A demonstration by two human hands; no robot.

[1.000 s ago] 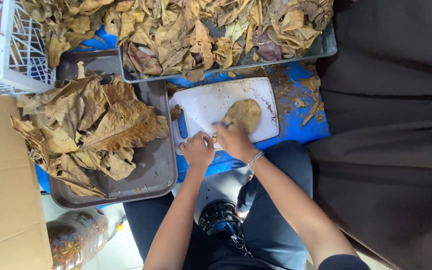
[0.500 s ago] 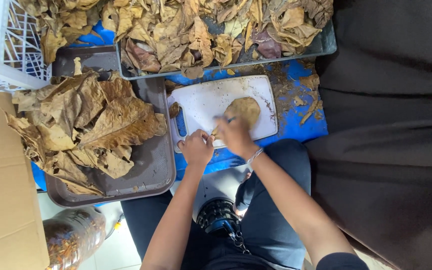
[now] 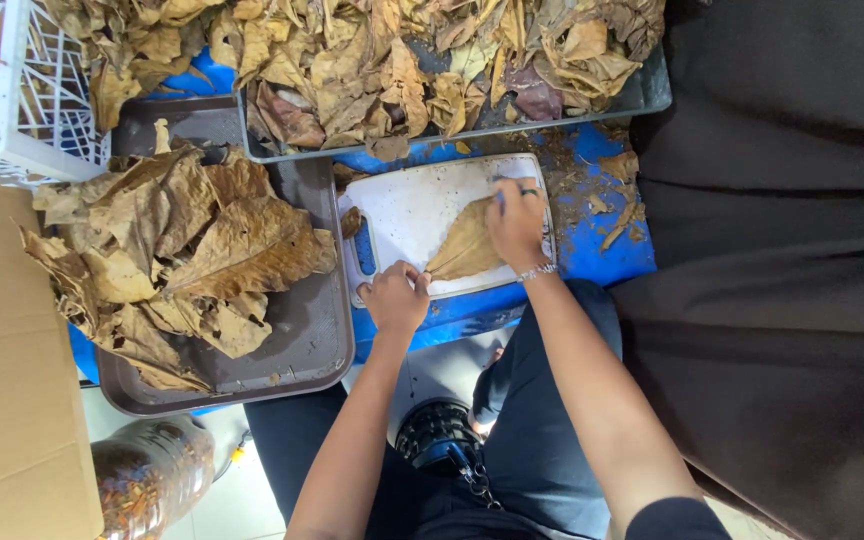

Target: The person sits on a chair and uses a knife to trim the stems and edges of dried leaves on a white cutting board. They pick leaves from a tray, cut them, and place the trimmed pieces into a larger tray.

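Observation:
A white cutting board (image 3: 402, 205) lies on a blue surface in front of me. One flat brown dried leaf (image 3: 462, 245) is stretched across it. My right hand (image 3: 517, 225), with a ring and a bracelet, lies on the leaf's far end and presses it to the board. A bit of blue shows at its fingertips; I cannot tell what it is. My left hand (image 3: 395, 297) is at the board's near edge, fingers pinched together at the leaf's near tip.
A dark brown tray (image 3: 302, 335) on the left holds a heap of large dried leaves (image 3: 182, 245). A grey tray (image 3: 652, 95) full of smaller leaves stands beyond the board. There is a white plastic crate (image 3: 12, 90) at top left, a cardboard box (image 3: 7, 380) on the left and dark cloth (image 3: 782, 250) on the right.
My right hand has slid from the board's near edge across the leaf to its far end. The leaf now lies stretched out longer. My left hand has stayed at the near edge.

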